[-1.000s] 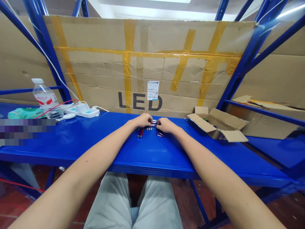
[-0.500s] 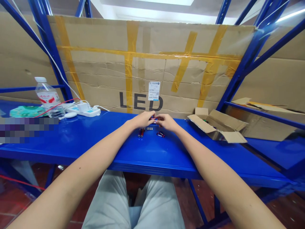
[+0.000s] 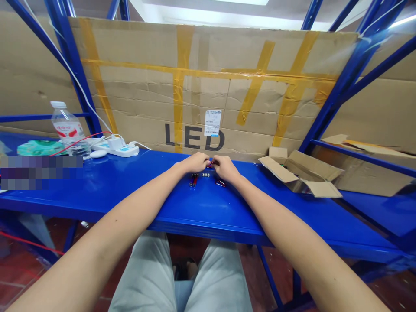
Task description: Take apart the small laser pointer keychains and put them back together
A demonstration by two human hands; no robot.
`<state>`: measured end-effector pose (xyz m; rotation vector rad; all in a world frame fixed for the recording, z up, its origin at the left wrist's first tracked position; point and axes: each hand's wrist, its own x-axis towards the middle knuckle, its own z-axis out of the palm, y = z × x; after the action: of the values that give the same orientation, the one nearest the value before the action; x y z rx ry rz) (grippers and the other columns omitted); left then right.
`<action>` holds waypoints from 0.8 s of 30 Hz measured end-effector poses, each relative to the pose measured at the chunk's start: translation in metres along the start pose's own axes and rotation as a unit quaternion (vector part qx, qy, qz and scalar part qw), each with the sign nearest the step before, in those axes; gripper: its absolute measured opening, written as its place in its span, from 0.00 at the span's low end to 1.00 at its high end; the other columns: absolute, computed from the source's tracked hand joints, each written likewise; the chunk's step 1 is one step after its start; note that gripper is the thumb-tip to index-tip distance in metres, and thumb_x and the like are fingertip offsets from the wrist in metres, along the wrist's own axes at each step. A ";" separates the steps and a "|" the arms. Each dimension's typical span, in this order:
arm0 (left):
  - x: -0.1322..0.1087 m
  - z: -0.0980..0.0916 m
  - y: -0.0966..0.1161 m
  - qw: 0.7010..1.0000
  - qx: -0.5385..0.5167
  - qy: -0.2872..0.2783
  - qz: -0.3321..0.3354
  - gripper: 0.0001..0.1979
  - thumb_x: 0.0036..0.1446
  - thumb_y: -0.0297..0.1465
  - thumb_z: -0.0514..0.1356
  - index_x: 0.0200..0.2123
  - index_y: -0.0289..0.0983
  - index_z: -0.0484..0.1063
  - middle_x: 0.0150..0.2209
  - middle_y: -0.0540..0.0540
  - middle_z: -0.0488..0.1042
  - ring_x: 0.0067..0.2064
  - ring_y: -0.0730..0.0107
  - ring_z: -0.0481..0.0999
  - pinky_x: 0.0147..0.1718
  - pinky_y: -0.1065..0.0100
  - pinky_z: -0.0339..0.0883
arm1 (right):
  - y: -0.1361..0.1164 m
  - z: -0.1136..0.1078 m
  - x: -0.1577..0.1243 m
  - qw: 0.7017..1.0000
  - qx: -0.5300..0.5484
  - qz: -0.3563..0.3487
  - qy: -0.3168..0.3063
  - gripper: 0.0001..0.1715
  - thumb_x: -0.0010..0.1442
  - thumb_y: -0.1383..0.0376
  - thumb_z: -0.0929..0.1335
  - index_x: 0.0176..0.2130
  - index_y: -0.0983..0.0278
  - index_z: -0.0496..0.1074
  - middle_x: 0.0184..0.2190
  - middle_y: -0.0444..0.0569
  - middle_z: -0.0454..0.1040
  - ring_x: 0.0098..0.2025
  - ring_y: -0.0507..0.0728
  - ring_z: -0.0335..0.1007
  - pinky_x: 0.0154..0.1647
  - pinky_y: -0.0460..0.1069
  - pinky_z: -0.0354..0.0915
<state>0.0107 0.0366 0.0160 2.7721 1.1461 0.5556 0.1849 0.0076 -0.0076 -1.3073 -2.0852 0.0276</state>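
At the middle of the blue table (image 3: 130, 182), my left hand (image 3: 197, 163) and my right hand (image 3: 225, 168) face each other with fingertips almost touching. A small shiny red piece (image 3: 209, 165) is pinched in my left fingers; its exact kind is too small to tell. My right fingers are closed too, on a tiny red part (image 3: 212, 163) partly hidden by them. Just below lie several small silver button cells (image 3: 206, 175). Slim red and dark metal tubes (image 3: 193, 180) rest to their left, and a red carabiner (image 3: 220, 183) lies under my right hand.
A big cardboard sheet (image 3: 139, 99) marked LED stands behind the table. To the right is an open cardboard box (image 3: 300, 173). On the left are a water bottle (image 3: 68, 130), a power strip (image 3: 121, 148) with cables, and a green packet (image 3: 39, 148). Blue shelf posts frame both sides.
My hands remain together over the same spot, with the fingers slightly shifted and a little more red showing at my right fingertips. The camera view has moved slightly.
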 end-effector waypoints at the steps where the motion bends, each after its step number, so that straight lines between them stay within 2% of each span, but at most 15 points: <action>1: 0.000 0.000 -0.001 1.000 -0.006 0.002 -0.001 0.13 0.62 0.34 0.52 0.33 0.35 0.73 0.33 0.41 0.77 0.34 0.63 0.72 0.31 0.66 0.58 | 0.000 0.000 0.000 1.000 -0.004 0.004 0.005 0.09 0.56 0.72 0.64 0.34 0.65 0.74 0.32 0.50 0.77 0.35 0.55 0.69 0.36 0.46 0.58; 5: 0.000 -0.002 -0.004 1.000 0.008 -0.008 -0.007 0.12 0.60 0.36 0.55 0.35 0.36 0.75 0.35 0.41 0.78 0.35 0.62 0.73 0.32 0.66 0.59 | 0.002 -0.001 0.001 0.999 -0.021 0.047 -0.003 0.07 0.56 0.71 0.66 0.35 0.64 0.74 0.34 0.50 0.77 0.36 0.55 0.69 0.35 0.46 0.58; 9: 0.000 -0.001 -0.006 0.995 0.076 -0.056 -0.032 0.08 0.55 0.32 0.58 0.35 0.37 0.77 0.36 0.41 0.78 0.36 0.60 0.74 0.34 0.66 0.59 | 0.011 -0.004 0.002 0.995 -0.046 0.092 -0.014 0.08 0.56 0.71 0.66 0.36 0.64 0.75 0.35 0.52 0.77 0.37 0.55 0.68 0.35 0.46 0.57; 15: 0.006 0.004 -0.011 0.995 0.031 -0.097 -0.009 0.07 0.53 0.30 0.60 0.32 0.36 0.78 0.31 0.42 0.78 0.33 0.63 0.74 0.33 0.67 0.59 | 0.018 -0.007 0.000 0.992 -0.042 0.112 -0.036 0.06 0.57 0.69 0.68 0.37 0.65 0.75 0.36 0.52 0.77 0.36 0.54 0.68 0.33 0.45 0.57; 20: 0.002 0.002 -0.019 0.996 0.025 -0.081 -0.029 0.09 0.50 0.27 0.60 0.35 0.37 0.79 0.34 0.42 0.79 0.35 0.64 0.74 0.34 0.68 0.61 | 0.017 -0.006 -0.002 0.995 -0.015 0.086 -0.054 0.04 0.57 0.70 0.68 0.36 0.65 0.73 0.36 0.51 0.78 0.36 0.54 0.70 0.35 0.46 0.59; 24: -0.004 -0.003 -0.021 0.997 0.013 -0.048 -0.055 0.12 0.48 0.27 0.60 0.36 0.37 0.78 0.36 0.43 0.79 0.37 0.64 0.74 0.34 0.69 0.62 | 0.014 -0.005 -0.003 0.994 0.052 0.076 -0.054 0.06 0.58 0.73 0.66 0.38 0.65 0.69 0.33 0.49 0.79 0.35 0.53 0.72 0.36 0.45 0.60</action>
<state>-0.0072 0.0486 0.0127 2.7027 1.2831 0.3938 0.2002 0.0103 -0.0104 -1.4248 -2.0406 0.2749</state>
